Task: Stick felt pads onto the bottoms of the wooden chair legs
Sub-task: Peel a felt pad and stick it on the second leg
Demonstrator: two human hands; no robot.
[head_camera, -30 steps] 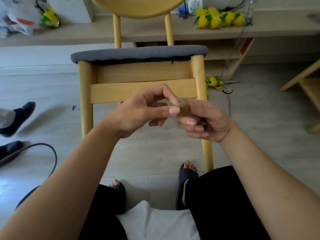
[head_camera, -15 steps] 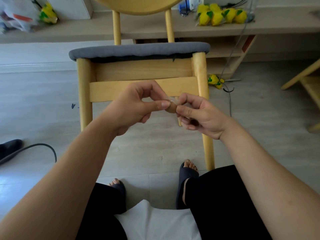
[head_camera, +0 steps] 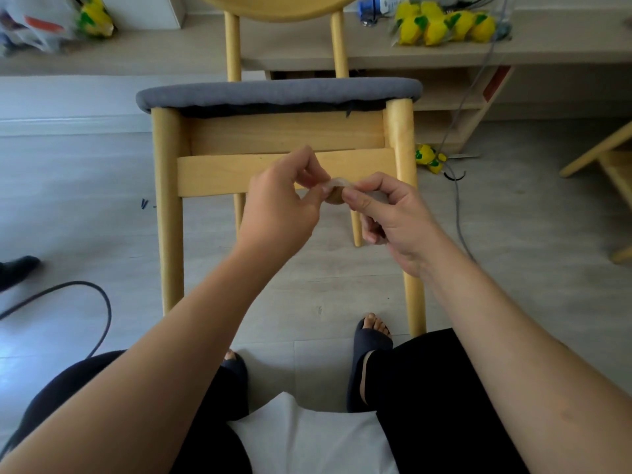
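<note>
Nearest, dark slippers (head_camera: 371, 340) rest on the floor (head_camera: 513, 251); above them both hands meet in front of the chair (head_camera: 284, 172); the left hand (head_camera: 284, 203) pinches with thumb and forefinger what looks like a clear film (head_camera: 337, 182), other fingers curled; the right hand (head_camera: 386, 213) pinches the small brown pad (head_camera: 334, 197) at its edge; the pad is in the air, touching no leg; my reading is that the backing is being peeled, so nothing is stuck on with this pad yet; the chair stands upright with its legs (head_camera: 169, 234) on the floor, so the next move likely calls for tipping it or reaching under a leg end, sticky face up; farther off, a shelf (head_camera: 307, 53) carries yellow toys (head_camera: 444, 25); no brand or label is legible, only a small dark mark (head_camera: 144, 203) on the floor, unreadable.
</note>
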